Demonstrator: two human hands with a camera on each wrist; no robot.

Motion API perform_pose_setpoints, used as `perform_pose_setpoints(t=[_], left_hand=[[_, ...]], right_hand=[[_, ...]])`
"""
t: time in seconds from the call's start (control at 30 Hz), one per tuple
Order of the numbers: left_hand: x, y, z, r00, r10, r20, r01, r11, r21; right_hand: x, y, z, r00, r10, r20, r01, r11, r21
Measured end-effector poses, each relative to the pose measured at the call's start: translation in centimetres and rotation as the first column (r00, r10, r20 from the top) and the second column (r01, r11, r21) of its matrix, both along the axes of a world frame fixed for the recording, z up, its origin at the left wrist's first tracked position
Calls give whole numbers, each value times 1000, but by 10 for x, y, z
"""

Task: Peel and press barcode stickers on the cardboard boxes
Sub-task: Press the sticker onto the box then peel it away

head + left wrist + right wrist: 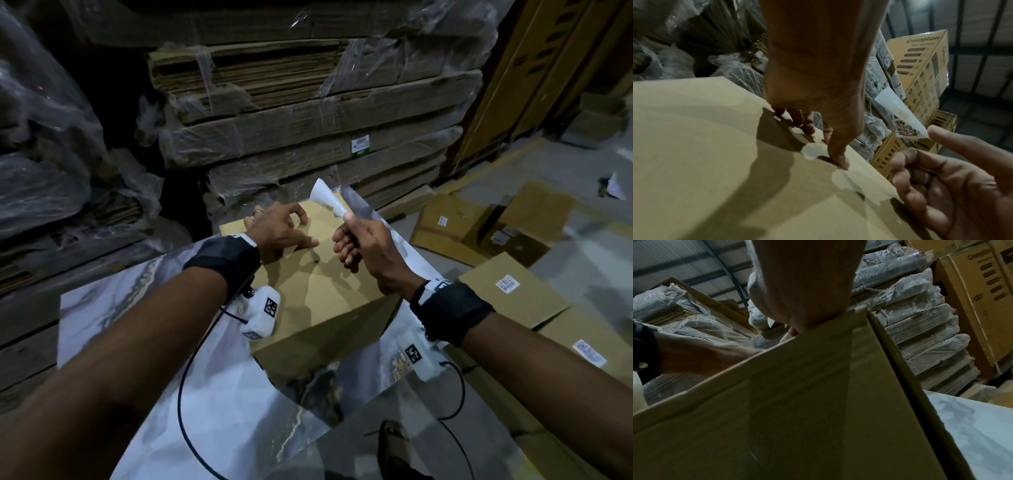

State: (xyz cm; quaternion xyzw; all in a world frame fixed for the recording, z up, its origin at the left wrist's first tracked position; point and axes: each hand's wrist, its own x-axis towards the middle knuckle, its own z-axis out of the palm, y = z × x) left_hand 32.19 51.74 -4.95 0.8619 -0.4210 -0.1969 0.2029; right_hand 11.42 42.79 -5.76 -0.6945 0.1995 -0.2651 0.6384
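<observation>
On the marble-patterned counter [212,394] in front of me stands the cardboard box [329,291] that I am working on, and its plain brown top face looks up at me with no label on it yet. Behind it rise the stacks of flattened cartons in plastic wrap [308,113], and on the floor at my right lie other boxes [513,294] that already carry white labels. My left hand [279,228] rests on the far left part of the top face, its fingers bent, with the tips and the thumb pressing the cardboard to keep the box quiet; it holds nothing. My right hand [359,241] is lifted a little above the right part of the same face, and its grip is closed in a pinch on the barcode sticker [327,198] at its lower corner. The sticker stands up and leans away from me, its long axis pointing up and to the left, and the left wrist view shows its printed code side. So the free cardboard lies below the sticker, between my two hands. I judge the next move is to lower the right hand and lay the sticker flat there, then press it down; the left hand is near enough to help.
</observation>
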Motion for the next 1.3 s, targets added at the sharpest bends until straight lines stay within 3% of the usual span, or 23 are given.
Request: perform_pose_setpoints(t=[0.13,0.47,0.7,0.9,1.13,1.3], left_hand=[[-1,-3,2,997,-33,-66,35,999,26],[-13,11,4,989,-31,146,19,996,83],[-14,9,6,993,-46,113,45,999,8],[-27,4,18,987,-69,144,58,995,80],[-21,-1,7,989,-90,114,79,992,98],[-29,9,12,980,-34,195,24,998,52]], right_hand=[[-2,1,1,1000,3,8,-3,1000,-9],[-2,2,0,1000,6,11,-6,1000,-13],[-1,-2,-3,1000,3,-1,-3,1000,-20],[-2,0,-1,1000,6,-4,-6,1000,-15],[-5,2,1,1000,-9,-24,8,999,-39],[-3,4,0,999,-21,-32,21,1000,-16]])
